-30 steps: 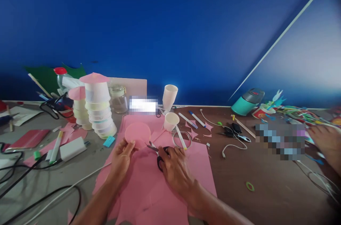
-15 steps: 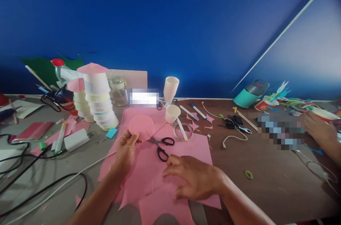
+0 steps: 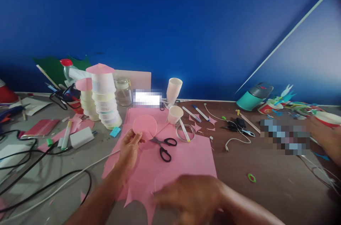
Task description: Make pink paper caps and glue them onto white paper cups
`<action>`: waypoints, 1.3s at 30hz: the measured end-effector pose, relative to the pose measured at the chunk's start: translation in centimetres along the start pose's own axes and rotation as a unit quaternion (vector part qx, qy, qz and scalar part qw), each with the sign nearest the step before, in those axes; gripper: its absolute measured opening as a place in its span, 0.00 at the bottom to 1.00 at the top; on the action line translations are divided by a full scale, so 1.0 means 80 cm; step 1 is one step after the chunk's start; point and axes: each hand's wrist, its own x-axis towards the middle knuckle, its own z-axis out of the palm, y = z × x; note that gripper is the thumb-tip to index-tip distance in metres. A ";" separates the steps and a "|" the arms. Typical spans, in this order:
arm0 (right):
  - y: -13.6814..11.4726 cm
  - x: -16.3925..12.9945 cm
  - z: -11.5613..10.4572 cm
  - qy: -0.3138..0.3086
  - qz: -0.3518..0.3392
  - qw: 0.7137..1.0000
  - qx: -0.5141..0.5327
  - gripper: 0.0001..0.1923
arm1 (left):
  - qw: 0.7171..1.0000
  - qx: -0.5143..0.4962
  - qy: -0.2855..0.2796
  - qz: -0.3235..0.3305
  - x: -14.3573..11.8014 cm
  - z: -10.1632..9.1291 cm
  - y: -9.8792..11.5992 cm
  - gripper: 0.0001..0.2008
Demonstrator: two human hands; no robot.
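Cluttered table [image 3: 266, 182]; left hand [image 3: 129, 148] pinching pink disc [image 3: 144, 125] edge.

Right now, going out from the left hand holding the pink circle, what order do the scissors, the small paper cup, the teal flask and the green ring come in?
Measured from the left hand:
1. Scissors, just to its right on the pink paper.
2. Small paper cup, farther back and right.
3. Green ring, right, on the brown table.
4. Teal flask, far right, by the wall.

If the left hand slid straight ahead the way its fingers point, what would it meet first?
The left hand already holds the pink paper circle. Straight beyond lies flat pink paper, then probably the blurred white label; depth is unclear.
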 end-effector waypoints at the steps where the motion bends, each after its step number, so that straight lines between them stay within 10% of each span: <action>1: -0.020 0.013 -0.020 -0.090 -0.036 0.995 0.006 0.14 | 1.000 -0.001 0.000 0.001 0.000 0.000 0.001 0.14; 4: -0.060 0.056 -0.065 0.053 -0.014 0.999 0.003 0.12 | 1.000 -0.003 -0.001 0.006 0.001 0.001 0.006 0.13; 8: -0.039 0.085 -0.072 0.245 0.001 0.968 -0.054 0.10 | 1.000 -0.009 0.001 0.014 0.001 0.001 0.011 0.13; 17: -0.029 0.064 -0.051 0.126 0.007 0.959 -0.253 0.12 | 1.000 0.011 -0.009 -0.001 -0.003 0.003 0.010 0.16; 23: -0.026 0.067 -0.053 0.278 -0.048 0.947 -0.150 0.10 | 0.999 0.035 -0.030 -0.008 -0.009 0.009 0.014 0.17; 39: -0.014 0.089 -0.039 0.318 -0.008 0.936 0.148 0.12 | 0.978 0.132 -0.148 -0.057 -0.022 0.021 0.012 0.25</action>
